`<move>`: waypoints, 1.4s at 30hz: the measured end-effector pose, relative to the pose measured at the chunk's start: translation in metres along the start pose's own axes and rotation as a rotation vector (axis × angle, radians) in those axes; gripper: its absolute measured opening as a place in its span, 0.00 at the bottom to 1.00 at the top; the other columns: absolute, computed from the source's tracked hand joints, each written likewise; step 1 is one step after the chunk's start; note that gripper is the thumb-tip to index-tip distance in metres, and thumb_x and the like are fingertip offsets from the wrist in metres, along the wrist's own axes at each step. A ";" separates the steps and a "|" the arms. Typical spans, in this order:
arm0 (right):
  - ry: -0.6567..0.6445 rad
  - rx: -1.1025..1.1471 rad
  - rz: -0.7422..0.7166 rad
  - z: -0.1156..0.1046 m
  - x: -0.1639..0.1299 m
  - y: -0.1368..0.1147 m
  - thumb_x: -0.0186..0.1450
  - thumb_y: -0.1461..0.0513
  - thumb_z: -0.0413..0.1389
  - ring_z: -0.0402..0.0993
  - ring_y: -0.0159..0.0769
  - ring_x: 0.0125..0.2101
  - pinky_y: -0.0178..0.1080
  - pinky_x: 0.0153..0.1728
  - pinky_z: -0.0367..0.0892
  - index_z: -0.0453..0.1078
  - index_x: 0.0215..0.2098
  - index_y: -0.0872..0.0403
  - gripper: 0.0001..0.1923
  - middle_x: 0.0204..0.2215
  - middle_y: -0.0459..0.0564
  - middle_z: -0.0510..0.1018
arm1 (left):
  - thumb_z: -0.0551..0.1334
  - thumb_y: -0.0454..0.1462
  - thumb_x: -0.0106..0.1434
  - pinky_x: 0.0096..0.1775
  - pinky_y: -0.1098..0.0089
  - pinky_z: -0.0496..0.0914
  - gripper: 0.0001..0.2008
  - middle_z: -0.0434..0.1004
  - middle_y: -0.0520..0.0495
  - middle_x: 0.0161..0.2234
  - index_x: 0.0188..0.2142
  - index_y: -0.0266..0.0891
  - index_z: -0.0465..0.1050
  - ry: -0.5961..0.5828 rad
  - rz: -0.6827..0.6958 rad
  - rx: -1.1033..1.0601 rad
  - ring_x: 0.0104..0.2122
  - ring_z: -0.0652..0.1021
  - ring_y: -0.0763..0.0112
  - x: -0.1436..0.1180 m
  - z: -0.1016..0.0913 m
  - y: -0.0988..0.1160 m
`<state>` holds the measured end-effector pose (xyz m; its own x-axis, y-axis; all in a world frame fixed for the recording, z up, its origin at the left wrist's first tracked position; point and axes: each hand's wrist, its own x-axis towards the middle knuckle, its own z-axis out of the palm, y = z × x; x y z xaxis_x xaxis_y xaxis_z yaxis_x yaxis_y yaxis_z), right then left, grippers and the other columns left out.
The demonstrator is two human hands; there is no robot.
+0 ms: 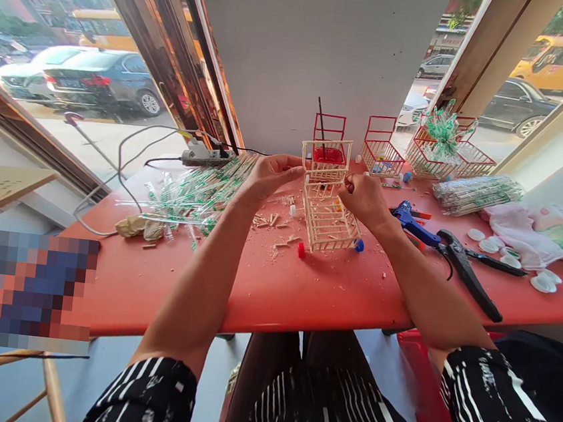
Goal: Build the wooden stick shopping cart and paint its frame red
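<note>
At the middle of the red worktop (303, 294), well back from its near edge, a small stick cart (328, 219) stands on red and blue wheels, with the left hand (268, 176) at its upper left, fingers curled by the top frame though whether they pinch it I cannot tell, and the right hand (366, 200) at its upper right, fingers closed on the rim. A bare strip of worktop lies between the cart and the near edge, scattered only with wood bits. To the left lie green-tipped sticks (197, 192), to the right a glue gun (413, 225) and pliers (467, 267), and behind, red baskets (381, 151) line the far edge.
</note>
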<state>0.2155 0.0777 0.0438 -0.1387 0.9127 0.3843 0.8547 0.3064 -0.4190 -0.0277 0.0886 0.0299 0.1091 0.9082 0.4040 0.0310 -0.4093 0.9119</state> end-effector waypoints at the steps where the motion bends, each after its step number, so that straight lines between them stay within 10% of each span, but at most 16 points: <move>1: -0.013 -0.006 -0.004 0.000 0.001 0.002 0.65 0.66 0.57 0.52 0.34 0.25 0.43 0.33 0.51 0.59 0.21 0.49 0.17 0.19 0.44 0.62 | 0.80 0.50 0.52 0.49 0.66 0.76 0.23 0.89 0.42 0.41 0.40 0.36 0.87 0.032 -0.006 0.003 0.45 0.83 0.63 0.001 0.005 0.000; 10: 0.108 0.366 -0.072 -0.004 0.018 0.025 0.70 0.54 0.62 0.78 0.39 0.38 0.41 0.42 0.69 0.82 0.47 0.57 0.16 0.44 0.57 0.86 | 0.82 0.44 0.46 0.33 0.72 0.67 0.17 0.80 0.50 0.28 0.29 0.36 0.82 0.127 -0.021 -0.118 0.28 0.72 0.77 0.006 0.016 -0.012; 26: 0.163 0.443 -0.020 -0.002 0.015 0.021 0.73 0.56 0.63 0.77 0.36 0.32 0.40 0.39 0.69 0.84 0.35 0.58 0.14 0.28 0.51 0.84 | 0.82 0.42 0.50 0.31 0.72 0.64 0.15 0.76 0.52 0.25 0.28 0.37 0.82 0.179 -0.028 -0.130 0.25 0.69 0.78 0.005 0.029 -0.015; 42: 0.077 0.758 -0.023 0.008 0.026 0.030 0.70 0.51 0.69 0.74 0.30 0.32 0.36 0.36 0.71 0.83 0.37 0.55 0.15 0.33 0.49 0.85 | 0.83 0.35 0.51 0.29 0.77 0.68 0.13 0.79 0.52 0.25 0.29 0.36 0.83 0.138 -0.079 -0.331 0.23 0.72 0.82 0.005 0.029 -0.016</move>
<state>0.2341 0.1126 0.0346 -0.0931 0.8911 0.4442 0.2706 0.4520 -0.8500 0.0013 0.0970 0.0151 -0.0164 0.9483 0.3169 -0.2913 -0.3078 0.9058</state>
